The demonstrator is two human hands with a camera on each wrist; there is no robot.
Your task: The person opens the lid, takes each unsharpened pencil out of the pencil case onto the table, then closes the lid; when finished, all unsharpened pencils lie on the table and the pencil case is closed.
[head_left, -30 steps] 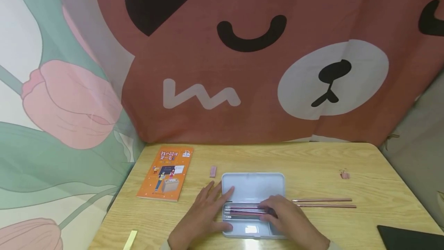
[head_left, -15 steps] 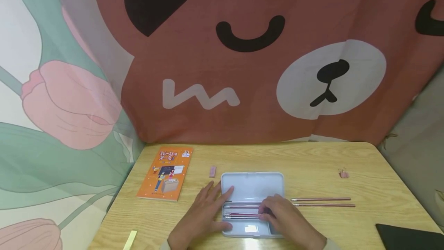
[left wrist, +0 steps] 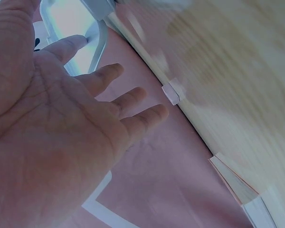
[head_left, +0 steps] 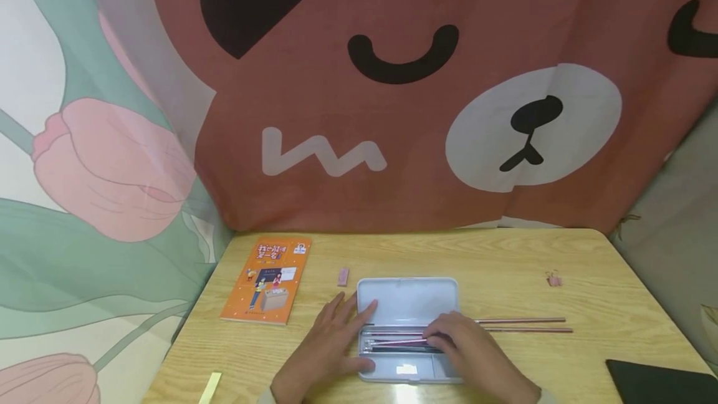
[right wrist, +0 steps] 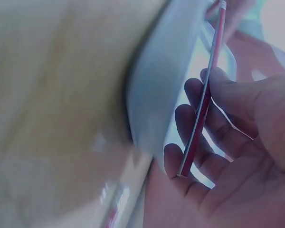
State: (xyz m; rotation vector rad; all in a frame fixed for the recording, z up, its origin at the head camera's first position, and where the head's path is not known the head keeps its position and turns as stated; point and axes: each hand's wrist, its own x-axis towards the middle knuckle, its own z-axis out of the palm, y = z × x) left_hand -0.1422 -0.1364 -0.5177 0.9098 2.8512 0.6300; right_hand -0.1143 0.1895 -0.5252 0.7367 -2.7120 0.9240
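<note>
Bear-printed cloth (head_left: pixel 336 111) hangs behind your wooden desk (head_left: pixel 505 267). Near its front edge, your left grip (head_left: pixel 331 338), fingers spread, touches the left end of an open pencil case (head_left: pixel 408 301); your right grip (head_left: pixel 468 348), nearly closed, pinches a red pencil (right wrist: pixel 195 130) between thumb and fingers over the case. An orange book (head_left: pixel 266 282) lies by the desk's back-left corner.

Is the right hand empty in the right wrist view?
No, the right hand holds a red pencil between its thumb and fingers.
</note>
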